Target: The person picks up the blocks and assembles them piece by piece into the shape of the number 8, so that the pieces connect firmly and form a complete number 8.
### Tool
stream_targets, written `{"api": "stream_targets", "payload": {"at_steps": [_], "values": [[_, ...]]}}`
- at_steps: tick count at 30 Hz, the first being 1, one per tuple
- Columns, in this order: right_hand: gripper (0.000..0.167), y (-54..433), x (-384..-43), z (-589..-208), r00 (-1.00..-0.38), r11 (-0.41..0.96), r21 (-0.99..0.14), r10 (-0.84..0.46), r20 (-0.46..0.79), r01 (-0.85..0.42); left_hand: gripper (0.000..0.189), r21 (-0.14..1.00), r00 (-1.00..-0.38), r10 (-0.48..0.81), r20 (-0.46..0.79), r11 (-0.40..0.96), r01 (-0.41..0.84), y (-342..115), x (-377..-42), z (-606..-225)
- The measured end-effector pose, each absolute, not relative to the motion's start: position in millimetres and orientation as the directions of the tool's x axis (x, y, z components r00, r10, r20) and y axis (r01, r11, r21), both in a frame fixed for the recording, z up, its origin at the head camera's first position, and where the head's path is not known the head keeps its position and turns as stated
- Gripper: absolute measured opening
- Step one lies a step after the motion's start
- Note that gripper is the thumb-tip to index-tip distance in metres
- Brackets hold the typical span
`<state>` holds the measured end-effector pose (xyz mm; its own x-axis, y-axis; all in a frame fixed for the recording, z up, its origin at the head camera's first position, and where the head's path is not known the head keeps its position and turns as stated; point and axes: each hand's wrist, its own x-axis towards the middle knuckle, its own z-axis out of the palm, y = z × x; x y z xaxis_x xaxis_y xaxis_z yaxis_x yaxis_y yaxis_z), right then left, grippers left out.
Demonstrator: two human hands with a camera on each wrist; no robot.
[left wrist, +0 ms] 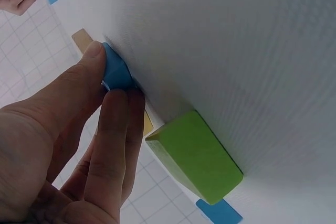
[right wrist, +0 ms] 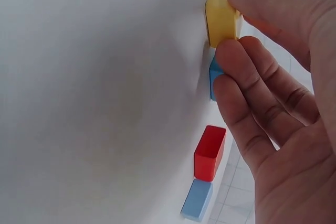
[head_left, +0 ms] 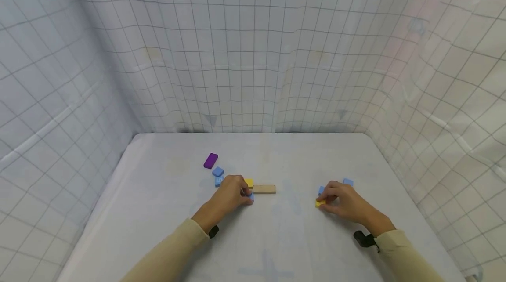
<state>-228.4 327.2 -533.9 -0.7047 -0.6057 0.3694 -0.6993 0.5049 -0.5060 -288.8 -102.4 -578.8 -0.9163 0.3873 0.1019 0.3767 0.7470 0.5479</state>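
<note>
My left hand (head_left: 229, 192) pinches a small blue block (left wrist: 116, 69) between thumb and fingers, low over the white table. Just beyond that block sits a yellow block (head_left: 248, 183), with a plain wooden block (head_left: 264, 189) to its right. A green block (left wrist: 197, 156) stands beside the left fingers in the left wrist view; the hand hides it in the head view. Further right, my right hand (head_left: 344, 200) pinches a yellow block (right wrist: 220, 14) with angled sides. Directly behind this one is another blue block (head_left: 322, 190), partly covered by the fingers.
Left of the left hand lie a blue block marked 5 (head_left: 219, 181), another blue piece (head_left: 218, 171) and a purple block (head_left: 211, 160). Near the right hand are a red block (right wrist: 210, 153) and a light blue block (right wrist: 197, 199). Gridded white curtains (head_left: 253, 53) surround the table.
</note>
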Motion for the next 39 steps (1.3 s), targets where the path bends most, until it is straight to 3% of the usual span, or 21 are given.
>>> {"api": "stream_targets", "payload": {"at_steps": [9,27,39], "values": [[0.027,308,-233,-534,-0.701,0.553,-0.436,-0.610,0.369,-0.710,0.022,0.546,-0.925,0.371,0.086,0.759,0.355,-104,-288,-578],[0.018,280,-235,-527,-0.797,0.619,-0.529,-0.566,0.211,-0.580,0.023,0.542,-0.919,0.373,0.123,0.751,0.378,-101,-281,-577],[0.017,262,-247,-524,-0.789,0.637,-0.488,-0.576,0.213,-0.597,0.023,0.561,-0.920,0.379,0.101,0.742,0.367,-101,-282,-575]]}}
